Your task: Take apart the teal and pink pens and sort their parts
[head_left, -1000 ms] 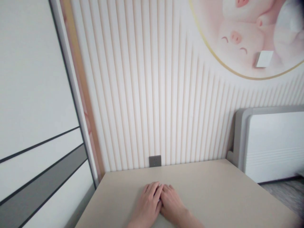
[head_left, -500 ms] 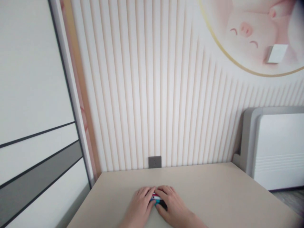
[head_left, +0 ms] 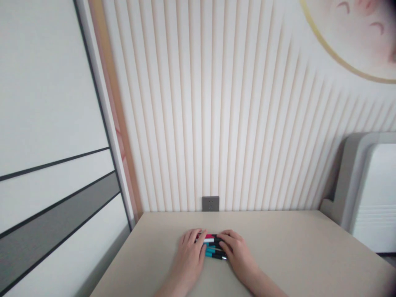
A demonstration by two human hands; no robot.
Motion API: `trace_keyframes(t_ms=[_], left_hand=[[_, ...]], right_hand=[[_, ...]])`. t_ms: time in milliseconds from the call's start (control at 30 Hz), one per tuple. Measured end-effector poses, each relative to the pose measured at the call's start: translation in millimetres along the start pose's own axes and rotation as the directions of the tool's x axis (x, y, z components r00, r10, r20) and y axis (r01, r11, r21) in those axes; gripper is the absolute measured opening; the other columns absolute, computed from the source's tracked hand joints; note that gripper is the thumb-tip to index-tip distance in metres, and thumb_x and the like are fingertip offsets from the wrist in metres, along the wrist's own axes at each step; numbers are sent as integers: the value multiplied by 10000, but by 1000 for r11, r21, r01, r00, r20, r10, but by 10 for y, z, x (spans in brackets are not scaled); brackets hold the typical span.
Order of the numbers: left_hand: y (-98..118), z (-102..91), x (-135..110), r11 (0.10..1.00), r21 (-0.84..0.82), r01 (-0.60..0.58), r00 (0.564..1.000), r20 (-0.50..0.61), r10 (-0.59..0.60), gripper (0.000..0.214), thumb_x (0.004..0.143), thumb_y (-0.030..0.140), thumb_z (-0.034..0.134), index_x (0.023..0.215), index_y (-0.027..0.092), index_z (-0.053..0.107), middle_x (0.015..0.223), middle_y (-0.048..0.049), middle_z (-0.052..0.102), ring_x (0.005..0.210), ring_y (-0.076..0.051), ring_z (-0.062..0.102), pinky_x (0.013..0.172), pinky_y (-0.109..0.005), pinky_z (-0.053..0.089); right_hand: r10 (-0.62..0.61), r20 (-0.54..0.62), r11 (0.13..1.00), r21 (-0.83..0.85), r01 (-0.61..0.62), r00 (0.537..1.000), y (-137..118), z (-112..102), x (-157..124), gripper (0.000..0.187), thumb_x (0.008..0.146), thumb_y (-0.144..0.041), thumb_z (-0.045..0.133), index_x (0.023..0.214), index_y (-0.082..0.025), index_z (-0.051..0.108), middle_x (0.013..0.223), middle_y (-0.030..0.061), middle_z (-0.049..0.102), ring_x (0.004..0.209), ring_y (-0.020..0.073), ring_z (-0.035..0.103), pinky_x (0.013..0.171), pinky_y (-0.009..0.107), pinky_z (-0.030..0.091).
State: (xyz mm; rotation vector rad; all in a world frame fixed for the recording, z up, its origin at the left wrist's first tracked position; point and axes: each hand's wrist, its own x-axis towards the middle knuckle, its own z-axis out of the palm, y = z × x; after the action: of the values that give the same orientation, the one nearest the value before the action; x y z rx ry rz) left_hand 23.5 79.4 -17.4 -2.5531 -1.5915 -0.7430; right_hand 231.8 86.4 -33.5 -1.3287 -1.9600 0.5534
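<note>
Several pens (head_left: 211,239), with red, white, black and teal parts, lie bunched side by side on the beige tabletop (head_left: 293,247). Around their left ends curl the fingers of my left hand (head_left: 191,252), its thumb against the teal pens. My right hand (head_left: 239,250) has its fingers bent over the right ends. The lowest pen's silvery tip (head_left: 224,258) sticks out below my right thumb. Both hands hide the outer ends of most pens.
A dark wall socket (head_left: 210,203) sits just above the table's back edge on the ribbed white wall (head_left: 185,103). To the left stands a white cabinet (head_left: 46,90) with a grey band. A grey-and-white padded headboard (head_left: 355,181) is at the right.
My hands have moved apart, so more of the pens shows between them. The head view has shifted, and the wall picture sits further up and to the right.
</note>
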Motion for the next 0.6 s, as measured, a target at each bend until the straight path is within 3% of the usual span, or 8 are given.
trace_keyframes(t_ms=[233,400,600], left_hand=[[15,-44,45,997,-73,17,998,66,-13,288,954,218,459,1197,271,603,1108,-49,629,1041,-223,558,911,-383,457],[37,-58,41,999,-52,5,1000,22,-4,254,970,242,434,1159,260,603,1065,-48,633,1005,-222,566,893,-373,446],[188,-196,2,1000,18,-22,1000,16,22,224,877,293,570,1092,238,600,1117,-62,585,1076,-258,512,979,-439,374]], right_hand=[[-30,11,998,60,30,999,-74,-35,4,343,974,-375,365,1041,-225,667,1030,77,676,974,225,606,888,338,450],[-21,-11,995,97,22,1000,-107,-45,-4,332,979,-366,352,1042,-213,640,998,71,680,958,214,605,876,324,447],[-39,-27,998,56,41,999,-154,-48,-29,244,930,-254,401,1009,-215,628,1089,77,647,1026,210,583,924,326,425]])
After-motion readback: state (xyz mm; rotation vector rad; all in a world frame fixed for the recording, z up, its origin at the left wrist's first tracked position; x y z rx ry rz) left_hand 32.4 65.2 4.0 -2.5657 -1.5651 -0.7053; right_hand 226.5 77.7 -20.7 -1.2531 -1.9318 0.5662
